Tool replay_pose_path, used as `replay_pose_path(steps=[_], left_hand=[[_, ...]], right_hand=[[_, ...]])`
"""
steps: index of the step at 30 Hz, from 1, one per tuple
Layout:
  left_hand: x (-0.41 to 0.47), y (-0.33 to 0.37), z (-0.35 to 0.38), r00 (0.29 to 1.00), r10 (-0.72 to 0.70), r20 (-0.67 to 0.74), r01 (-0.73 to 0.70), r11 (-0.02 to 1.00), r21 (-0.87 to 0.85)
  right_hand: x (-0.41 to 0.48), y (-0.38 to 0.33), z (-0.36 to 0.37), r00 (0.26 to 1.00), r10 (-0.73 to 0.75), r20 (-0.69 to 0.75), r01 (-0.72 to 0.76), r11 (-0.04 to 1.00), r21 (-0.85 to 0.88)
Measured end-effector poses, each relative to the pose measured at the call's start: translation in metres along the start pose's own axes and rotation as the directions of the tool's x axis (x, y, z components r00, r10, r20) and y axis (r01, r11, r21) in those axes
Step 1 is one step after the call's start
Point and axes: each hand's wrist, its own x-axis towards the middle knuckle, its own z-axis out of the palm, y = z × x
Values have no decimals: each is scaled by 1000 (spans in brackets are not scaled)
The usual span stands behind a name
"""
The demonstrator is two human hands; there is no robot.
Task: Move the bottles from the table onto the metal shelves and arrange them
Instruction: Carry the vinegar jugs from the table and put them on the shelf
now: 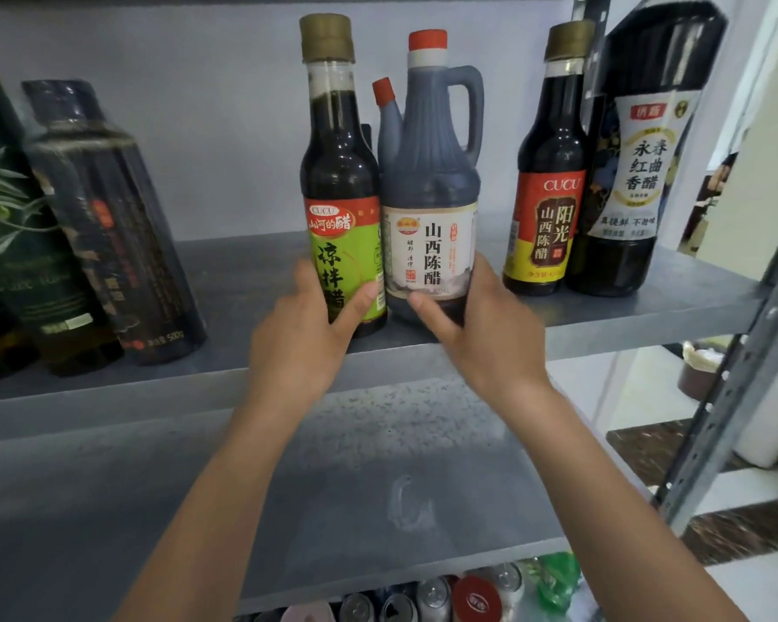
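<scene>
Two held | left hand (305, 341): green CUCU bottle (340, 172); right hand (488, 336): 山西陈醋 jug (428, 181)

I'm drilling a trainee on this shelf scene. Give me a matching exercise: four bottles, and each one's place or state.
1 green-label bottle
2 handled jug
3 red-and-yellow-label bottle
4 olive-picture bottle

A held by the right hand
B far left of the shelf
C held by the left hand
D untouched, right of the jug

Pairs: 1-C, 2-A, 3-D, 4-B
</scene>
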Motion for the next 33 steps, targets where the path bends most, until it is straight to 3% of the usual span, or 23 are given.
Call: replay_pose_path(steps=[2, 4, 6, 10, 13, 15, 17, 20, 24, 28, 30, 33], left_hand=[[-14, -5, 2, 992, 64, -108, -35, 966, 257], [-30, -18, 8, 958, 222, -182, -153, 931, 332], [-45, -35, 15, 901, 354, -250, -273, 911, 308], [-84, -62, 33, 860, 461, -220, -416, 882, 222], [-116, -78, 59, 832, 546, -96, -537, 837, 102], [-137, -90, 84, 828, 550, 109, -552, 834, -16], [-158, -101, 105, 776, 545, 319, -544, 833, -98], [-196, -110, 124, 608, 598, 522, -597, 778, -196], [-256, -102, 130, 273, 701, 659, -727, 599, -335], [-314, -79, 117, 23, 813, 582, -764, 390, -515], [-347, -67, 103, -174, 817, 550, -787, 220, -576], [-392, -59, 88, -348, 830, 436, -696, 83, -713]], right_hand=[[-20, 3, 9, 989, -66, -130, 33, 971, -235], [-37, 11, 12, 985, -87, -152, 41, 957, -286], [-59, 19, 14, 981, -100, -164, 38, 938, -344], [-101, 19, 11, 998, -16, -55, -2, 947, -321], [-142, 20, 9, 985, 162, 56, -129, 918, -375], [-179, 24, 9, 961, 265, 73, -205, 868, -453], [-221, 26, 4, 929, 367, 40, -297, 808, -509], [-298, 23, -5, 853, 519, -52, -460, 702, -544], [-420, 1, -19, 649, 728, -222, -698, 453, -555], [-526, -46, -32, 383, 822, -421, -870, 168, -463], [-567, -75, -36, 253, 812, -526, -920, 33, -391], [-612, -121, -42, 35, 774, -633, -962, -145, -231]])
